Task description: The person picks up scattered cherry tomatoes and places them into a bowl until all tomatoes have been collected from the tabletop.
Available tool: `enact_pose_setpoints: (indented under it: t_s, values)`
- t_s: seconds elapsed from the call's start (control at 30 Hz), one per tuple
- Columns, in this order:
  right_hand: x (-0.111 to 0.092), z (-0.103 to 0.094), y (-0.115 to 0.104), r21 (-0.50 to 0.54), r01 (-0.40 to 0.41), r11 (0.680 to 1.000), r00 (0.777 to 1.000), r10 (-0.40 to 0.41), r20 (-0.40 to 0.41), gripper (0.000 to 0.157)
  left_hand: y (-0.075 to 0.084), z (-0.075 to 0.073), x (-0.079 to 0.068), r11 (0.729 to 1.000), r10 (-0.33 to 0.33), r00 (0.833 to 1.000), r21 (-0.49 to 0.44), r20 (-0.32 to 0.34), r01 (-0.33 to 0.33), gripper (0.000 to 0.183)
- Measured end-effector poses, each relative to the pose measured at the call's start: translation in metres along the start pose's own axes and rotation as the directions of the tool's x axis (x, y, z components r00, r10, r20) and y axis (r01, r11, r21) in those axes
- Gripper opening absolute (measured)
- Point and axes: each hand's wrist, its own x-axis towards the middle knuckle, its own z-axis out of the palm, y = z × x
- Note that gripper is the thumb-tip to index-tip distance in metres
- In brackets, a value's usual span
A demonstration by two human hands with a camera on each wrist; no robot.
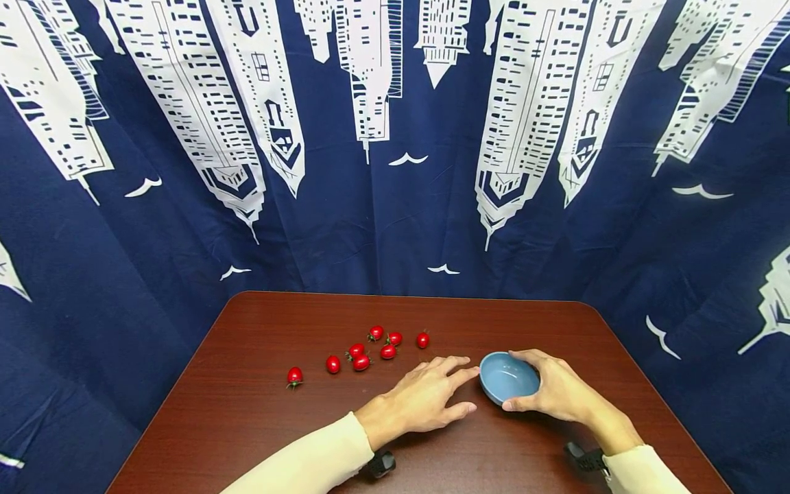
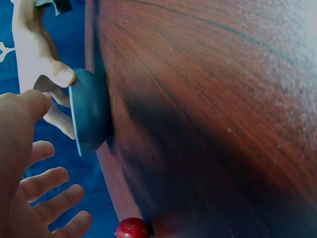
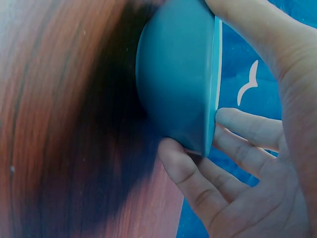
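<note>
A small blue bowl (image 1: pixel 507 379) sits on the right part of the brown table, its hollow facing up. My right hand (image 1: pixel 558 391) grips its right side between thumb and fingers; the right wrist view shows the fingers along the bowl's wall (image 3: pixel 178 74). Left of the bowl, my left hand (image 1: pixel 426 394) is spread over the table with fingers stretched toward it and nothing held. Its fingertips come close to the rim; whether they touch, I cannot tell. Several red cherry tomatoes (image 1: pixel 361 362) lie beyond and left of my left hand. One tomato (image 2: pixel 132 228) shows at the left wrist view's bottom.
The wooden table (image 1: pixel 247 425) has rounded far corners. Behind it hangs a navy cloth (image 1: pixel 333 226) printed with white buildings and birds. One cherry tomato (image 1: pixel 295 376) lies apart at the left, another tomato (image 1: pixel 422 340) apart at the right of the group.
</note>
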Motion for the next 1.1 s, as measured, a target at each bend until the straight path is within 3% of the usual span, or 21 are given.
enact_pose_setpoints:
  t_s: [0.43, 0.83, 1.1]
  values:
    - [0.000, 0.012, -0.020, 0.041, 0.012, 0.999, 0.999, -0.014, 0.041, 0.108, -0.003, 0.004, -0.013, 1.000, 0.024, 0.999, 0.000, 0.026, -0.024, 0.056]
    - [0.001, 0.019, -0.041, 0.065, 0.073, 0.995, 0.996, -0.076, 0.053, 0.108, -0.010, -0.001, -0.031, 0.999, 0.040, 0.999, -0.007, 0.003, -0.040, 0.060]
    - [0.003, 0.023, -0.055, 0.062, 0.111, 0.992, 0.992, -0.114, 0.056, 0.106, -0.017, -0.003, -0.045, 0.999, 0.050, 0.999, 0.012, 0.012, -0.050, 0.054]
